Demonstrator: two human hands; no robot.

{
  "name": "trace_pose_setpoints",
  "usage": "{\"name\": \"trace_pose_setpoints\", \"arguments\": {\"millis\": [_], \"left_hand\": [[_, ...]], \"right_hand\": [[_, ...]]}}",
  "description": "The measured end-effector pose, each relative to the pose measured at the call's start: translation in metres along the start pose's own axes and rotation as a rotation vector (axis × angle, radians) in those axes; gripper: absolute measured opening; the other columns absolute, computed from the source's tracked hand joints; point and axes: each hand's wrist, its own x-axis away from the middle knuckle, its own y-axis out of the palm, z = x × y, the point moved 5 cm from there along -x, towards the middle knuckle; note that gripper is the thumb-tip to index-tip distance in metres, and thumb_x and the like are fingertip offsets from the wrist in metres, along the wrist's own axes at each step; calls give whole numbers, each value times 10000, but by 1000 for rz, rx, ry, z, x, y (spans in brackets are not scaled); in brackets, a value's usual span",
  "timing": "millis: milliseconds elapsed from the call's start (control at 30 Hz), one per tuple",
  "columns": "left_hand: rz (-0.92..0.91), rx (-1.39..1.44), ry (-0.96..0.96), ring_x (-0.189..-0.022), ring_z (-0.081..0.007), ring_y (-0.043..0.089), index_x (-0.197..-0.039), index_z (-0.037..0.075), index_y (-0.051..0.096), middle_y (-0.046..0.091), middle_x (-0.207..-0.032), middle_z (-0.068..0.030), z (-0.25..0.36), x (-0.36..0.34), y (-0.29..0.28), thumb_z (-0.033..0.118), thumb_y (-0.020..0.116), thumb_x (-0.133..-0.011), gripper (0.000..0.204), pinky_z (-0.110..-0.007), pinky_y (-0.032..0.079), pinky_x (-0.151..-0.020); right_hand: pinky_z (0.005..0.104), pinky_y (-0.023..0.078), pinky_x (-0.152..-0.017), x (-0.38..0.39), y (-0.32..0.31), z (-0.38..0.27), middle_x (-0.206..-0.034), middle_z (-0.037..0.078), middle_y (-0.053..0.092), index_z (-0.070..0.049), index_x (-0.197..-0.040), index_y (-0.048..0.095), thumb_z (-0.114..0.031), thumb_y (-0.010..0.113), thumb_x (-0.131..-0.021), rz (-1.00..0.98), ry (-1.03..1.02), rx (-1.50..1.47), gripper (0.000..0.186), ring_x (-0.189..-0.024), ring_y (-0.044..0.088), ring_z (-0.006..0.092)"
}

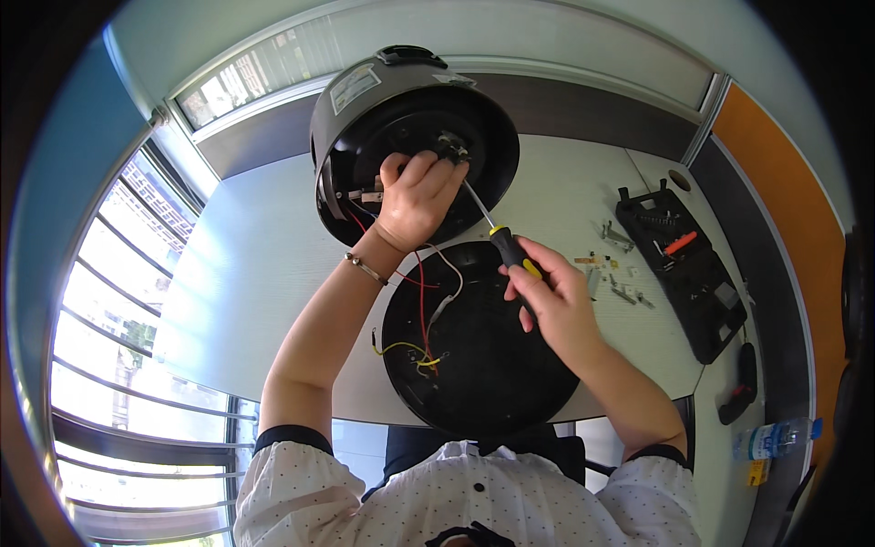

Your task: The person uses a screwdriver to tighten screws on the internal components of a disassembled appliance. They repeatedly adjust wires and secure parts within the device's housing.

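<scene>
A dark round appliance housing (328,137), which looks like an electric cooker, lies tipped on the table with its open black underside toward me. My left hand (419,196) reaches into that underside. Its fingers are curled together at a small dark part (450,146), and what they grip is hidden. My right hand (558,296) is wrapped round a black-and-yellow screwdriver (499,235). The screwdriver's shaft slants up and left, its tip close to my left fingers. Below the housing lies a round black base cover (492,356), with red, white and yellow-green wires (423,314) across it.
Small metal parts and screws (620,290) are scattered right of the cover. Beyond them stands an opened black tool case (688,273) with a red-orange piece inside. A black-and-red tool (740,387) and a plastic bottle (775,439) lie at far right. Windows line the left side.
</scene>
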Motion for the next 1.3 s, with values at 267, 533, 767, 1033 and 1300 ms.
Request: {"name": "trace_pose_setpoints", "arguments": {"millis": [267,533,767,1033,1300], "left_hand": [[-10,-19,37,-911,-152,527,-928,102,642,558,-882,26,0,-1,5,135,598,-668,266,-365,330,-825],[-1,-19,-3,-879,-139,537,-939,128,671,577,-875,34,3,-2,0,125,604,-636,310,-342,325,-802],[38,11,82,-905,-146,538,-980,87,659,569,-883,15,17,1,-8,157,587,-667,329,-372,358,-818],[119,41,84,-873,-169,524,-707,84,615,552,-862,-3,28,-3,-11,168,581,-569,165,-334,362,-768],[72,54,66,-910,-174,519,-703,88,612,561,-888,-4,31,-2,-7,188,570,-582,162,-338,361,-786]], "right_hand": [[255,450,-437,-9,-8,-4,-998,151,589,29,-1239,468,-94,573,-852,-71,170,-394,420,-680,585,172],[296,463,-566,-3,0,-9,-913,142,602,44,-1179,509,-88,619,-822,135,-457,557,396,-690,590,205],[213,395,-413,-14,-5,-4,-829,145,615,74,-1127,536,-158,492,-915,1,122,-316,317,-608,560,144],[208,387,-387,-19,-15,4,-944,165,574,66,-1221,441,-170,484,-906,-86,255,-514,396,-709,558,158],[197,437,-459,-8,-17,-8,-894,64,587,13,-1133,561,-50,644,-803,170,-390,577,346,-609,522,73]]}}
